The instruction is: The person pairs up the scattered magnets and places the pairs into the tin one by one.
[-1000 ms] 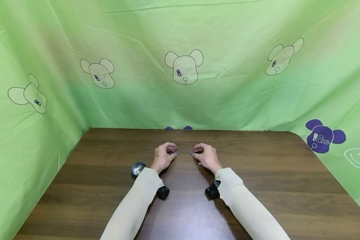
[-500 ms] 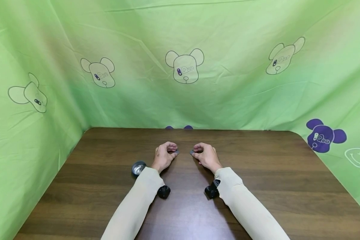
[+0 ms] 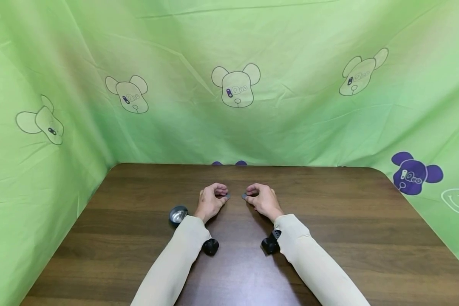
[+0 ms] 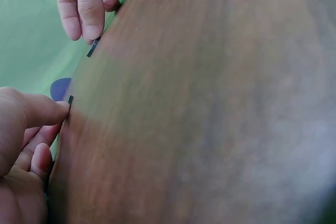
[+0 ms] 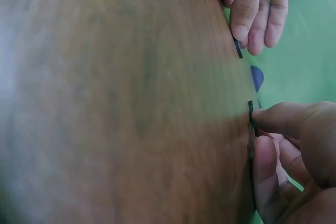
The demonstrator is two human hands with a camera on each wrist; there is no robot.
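Observation:
My left hand [image 3: 210, 202] pinches a small, thin, dark grey piece [image 3: 227, 196] between thumb and fingers, low over the wooden table. Facing it, my right hand [image 3: 266, 202] pinches a similar grey piece [image 3: 244, 196]. A narrow gap separates the two pieces. Both look rounded in the head view. In the left wrist view, the left piece [image 4: 71, 99] and the right piece [image 4: 93, 49] appear edge-on as thin dark strips. The right wrist view shows the right piece [image 5: 250, 107] the same way. Fingers hide much of each piece.
A small round bowl [image 3: 178, 215] with a dark rim and shiny metal inside stands left of my left wrist, beside the sleeve. The brown wooden table [image 3: 348, 221] ends at a green printed curtain [image 3: 183, 127] behind and at the sides.
The left hand, with its piece, has edged slightly to the right, narrowing the gap a little. The right hand looks unmoved. The head view has shifted slightly.

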